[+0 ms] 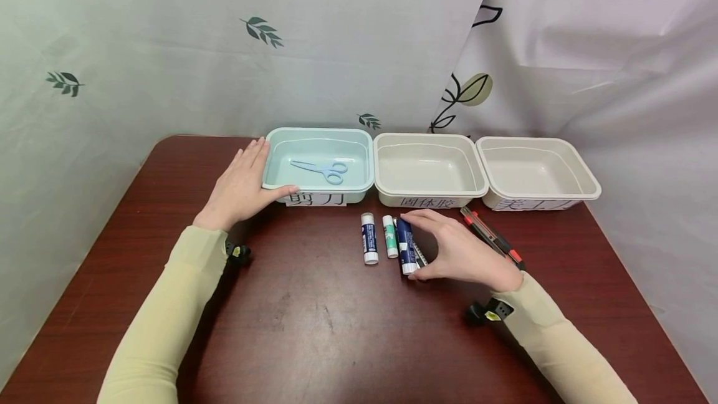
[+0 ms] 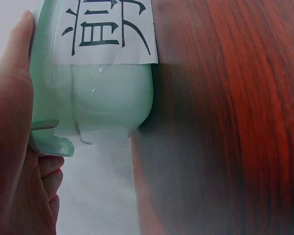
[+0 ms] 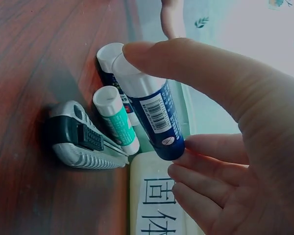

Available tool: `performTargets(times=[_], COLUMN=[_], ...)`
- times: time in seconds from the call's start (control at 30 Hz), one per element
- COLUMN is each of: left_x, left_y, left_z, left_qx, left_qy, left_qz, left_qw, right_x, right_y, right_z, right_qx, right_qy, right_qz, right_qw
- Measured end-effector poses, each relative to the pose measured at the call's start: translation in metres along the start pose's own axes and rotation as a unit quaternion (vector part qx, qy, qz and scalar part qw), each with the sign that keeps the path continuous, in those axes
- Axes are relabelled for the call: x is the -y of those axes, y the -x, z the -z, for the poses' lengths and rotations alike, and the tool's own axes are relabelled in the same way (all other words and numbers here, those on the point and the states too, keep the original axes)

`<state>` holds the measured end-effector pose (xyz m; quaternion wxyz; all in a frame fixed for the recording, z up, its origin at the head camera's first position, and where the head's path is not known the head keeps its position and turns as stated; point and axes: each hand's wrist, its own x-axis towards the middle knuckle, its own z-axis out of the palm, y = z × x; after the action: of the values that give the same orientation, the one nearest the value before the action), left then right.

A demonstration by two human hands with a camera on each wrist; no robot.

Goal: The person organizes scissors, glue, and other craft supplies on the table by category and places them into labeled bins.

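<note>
My right hand [image 1: 462, 251] pinches a dark blue glue stick [image 1: 406, 247] lengthwise, thumb on its white end and fingertips at the other. In the right wrist view, that glue stick [image 3: 159, 115] is tilted above a grey utility knife [image 3: 83, 137]. To its left on the table lie a small green glue stick [image 1: 390, 237] and another blue glue stick [image 1: 369, 239]. My left hand [image 1: 238, 182] rests at the left end of a light blue bin [image 1: 320, 197], thumb along the front rim, fingers fairly straight. Blue scissors [image 1: 322, 170] lie inside that bin.
A beige bin [image 1: 432, 194] stands in the middle of the row, with another beige bin [image 1: 538, 195] at the right. Both have paper labels in front. A red and black utility knife [image 1: 493, 239] lies beyond my right wrist. A patterned curtain [image 1: 336, 36] hangs behind the table.
</note>
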<state>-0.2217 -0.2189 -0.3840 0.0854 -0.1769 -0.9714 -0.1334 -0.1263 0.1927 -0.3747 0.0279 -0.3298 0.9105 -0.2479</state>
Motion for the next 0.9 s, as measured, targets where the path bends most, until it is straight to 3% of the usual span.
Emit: performTargets(times=[0.9], left_x=[0.000], left_y=[0.001], left_z=[0.000], left_qx=[-0.001], left_qy=[0.002], left_qz=[0.001], left_qw=[1.0000], right_x=[0.008], right_y=[-0.010], right_z=[0.021], right_qx=[-0.053], right_qy=[0.034], right_qz=[0.010], right_qw=[0.998])
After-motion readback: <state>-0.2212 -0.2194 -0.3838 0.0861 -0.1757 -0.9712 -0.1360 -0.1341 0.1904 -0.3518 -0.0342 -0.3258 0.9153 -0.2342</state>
